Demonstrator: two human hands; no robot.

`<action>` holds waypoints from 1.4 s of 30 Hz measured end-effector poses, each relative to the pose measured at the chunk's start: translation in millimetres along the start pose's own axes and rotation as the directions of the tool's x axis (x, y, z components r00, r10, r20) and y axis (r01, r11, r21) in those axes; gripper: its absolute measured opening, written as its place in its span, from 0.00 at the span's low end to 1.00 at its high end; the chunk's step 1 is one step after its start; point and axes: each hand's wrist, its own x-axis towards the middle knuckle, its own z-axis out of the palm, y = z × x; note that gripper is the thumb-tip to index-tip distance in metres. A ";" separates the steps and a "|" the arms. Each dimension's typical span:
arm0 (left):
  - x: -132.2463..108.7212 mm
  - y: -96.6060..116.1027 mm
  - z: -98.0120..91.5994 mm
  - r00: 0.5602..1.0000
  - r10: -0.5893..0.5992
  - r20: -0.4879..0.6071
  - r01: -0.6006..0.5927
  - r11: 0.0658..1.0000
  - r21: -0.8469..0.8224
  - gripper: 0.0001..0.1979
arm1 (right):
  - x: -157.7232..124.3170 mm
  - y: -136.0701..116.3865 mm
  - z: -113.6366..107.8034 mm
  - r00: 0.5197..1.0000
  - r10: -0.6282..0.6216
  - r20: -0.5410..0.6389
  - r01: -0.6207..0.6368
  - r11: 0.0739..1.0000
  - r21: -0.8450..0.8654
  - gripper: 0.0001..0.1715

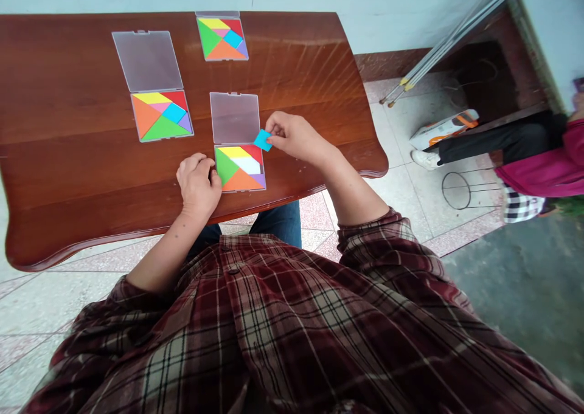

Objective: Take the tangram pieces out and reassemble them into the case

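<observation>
right hand (pixel 296 137): closed to a pinch on a blue tangram piece (pixel 263 140), thumb and fingers gripping it. piece held at the right edge of the near plastic tray (pixel 240 186), about where the tray joins its lid, and tilted.

left hand (pixel 198 186): knuckles up, fingers curled, fingertips touching the left edge of the near tray. cannot tell whether it grips the edge or only rests there.

near tray: holds yellow, red, purple, orange and green tangram pieces (pixel 227 166), with a white patch (pixel 247 165) in the middle right. clear hinged lid (pixel 235 118) lies open flat on the far side.

second tray (pixel 162 116), to the left: full square of coloured pieces, its clear lid (pixel 147 61) open beyond it. third tray (pixel 222 39), at the far edge of the table: also a full square of pieces, with a sliver of lid showing behind it.

all three stand on a polished reddish-brown wooden table (pixel 68 98) with a scalloped edge. plaid flannel shirt (pixel 274 323) and jeans (pixel 278 222) show below the hands. off to the right on the tiled floor, another person (pixel 542 165) in a magenta top and dark trousers, with a wire stand (pixel 456 190) nearby.
</observation>
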 end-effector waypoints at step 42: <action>77.6 -0.2 -0.5 0.952 0.188 0.243 -0.239 0.950 0.201 0.10 | -50.3 49.1 76.8 0.890 0.162 -0.425 0.049 0.894 0.444 0.18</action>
